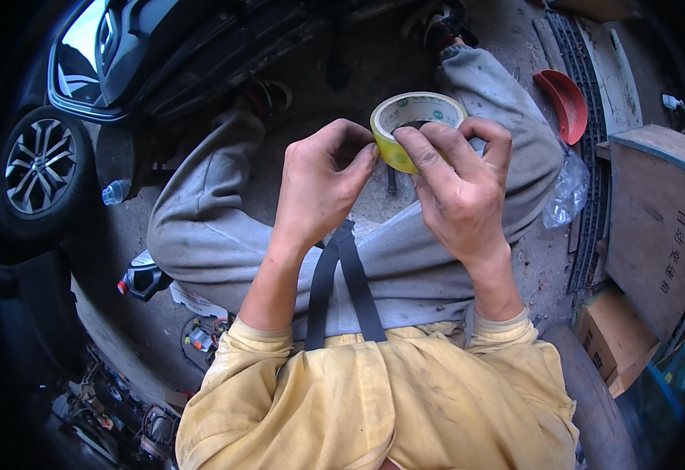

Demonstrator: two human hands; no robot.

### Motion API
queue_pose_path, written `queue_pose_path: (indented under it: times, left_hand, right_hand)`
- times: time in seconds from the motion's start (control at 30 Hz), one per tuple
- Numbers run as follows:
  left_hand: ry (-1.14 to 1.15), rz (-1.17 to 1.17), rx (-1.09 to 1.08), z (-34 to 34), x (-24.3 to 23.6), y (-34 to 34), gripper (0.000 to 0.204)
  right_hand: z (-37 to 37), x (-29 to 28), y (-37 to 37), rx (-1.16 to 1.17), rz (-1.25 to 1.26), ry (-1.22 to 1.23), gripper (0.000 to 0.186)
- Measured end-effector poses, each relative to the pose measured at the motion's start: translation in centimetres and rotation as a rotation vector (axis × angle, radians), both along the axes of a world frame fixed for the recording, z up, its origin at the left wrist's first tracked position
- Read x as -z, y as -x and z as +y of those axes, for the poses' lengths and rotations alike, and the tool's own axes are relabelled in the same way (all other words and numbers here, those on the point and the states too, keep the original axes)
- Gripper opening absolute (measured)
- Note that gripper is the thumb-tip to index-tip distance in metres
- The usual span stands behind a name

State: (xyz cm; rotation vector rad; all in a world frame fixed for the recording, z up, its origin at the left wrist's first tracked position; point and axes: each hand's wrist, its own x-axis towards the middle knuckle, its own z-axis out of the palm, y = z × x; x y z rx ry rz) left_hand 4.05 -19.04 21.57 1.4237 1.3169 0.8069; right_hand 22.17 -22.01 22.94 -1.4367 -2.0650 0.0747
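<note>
Both hands on yellow tape roll (405, 129) over lap: right hand (456, 184) grips roll, left hand (323, 180) fingertips pinch its edge.

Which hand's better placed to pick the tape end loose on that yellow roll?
Left, probably. The left hand has fingertips pinched at the near edge of the yellow tape roll, while the right hand wraps the roll and steadies it.

Car repair yard (car wheel (41, 166) nearby)
</note>
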Motion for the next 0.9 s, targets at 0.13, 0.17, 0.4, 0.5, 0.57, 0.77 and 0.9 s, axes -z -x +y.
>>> queue_pose_path:
  times: [0.13,0.17,0.4,0.5,0.57,0.77,0.9]
  left_hand:
    - [0.026,-0.045,0.035,-0.1,-0.3,0.1,0.016]
    - [0.025,-0.027,0.039,-0.1,-0.5,0.0,0.016]
    - [0.082,0.015,0.036,-0.1,-0.7,-0.4,0.018]
    - [0.115,-0.041,0.062,0.1,-0.7,-0.1,0.018]
    - [0.12,-0.065,0.085,0.3,-0.7,0.1,0.017]
    - [0.127,-0.053,0.137,0.4,-0.2,0.2,0.016]
    - [0.215,-0.158,0.186,0.6,-0.3,0.6,0.02]
  right_hand:
    - [0.2,0.1,-0.4,0.016,0.009,0.036,0.05]
    - [0.2,0.0,-0.5,0.016,0.007,0.038,0.05]
    - [0.0,0.0,-0.5,-0.004,0.037,0.053,0.051]
    - [0.1,-0.2,-1.0,-0.033,0.087,0.076,0.05]
    - [0.2,-0.3,-1.2,-0.057,0.117,0.091,0.048]
    - [0.1,0.2,-1.6,-0.085,0.185,0.134,0.044]
    - [0.2,0.1,-1.6,-0.079,0.201,0.169,0.045]
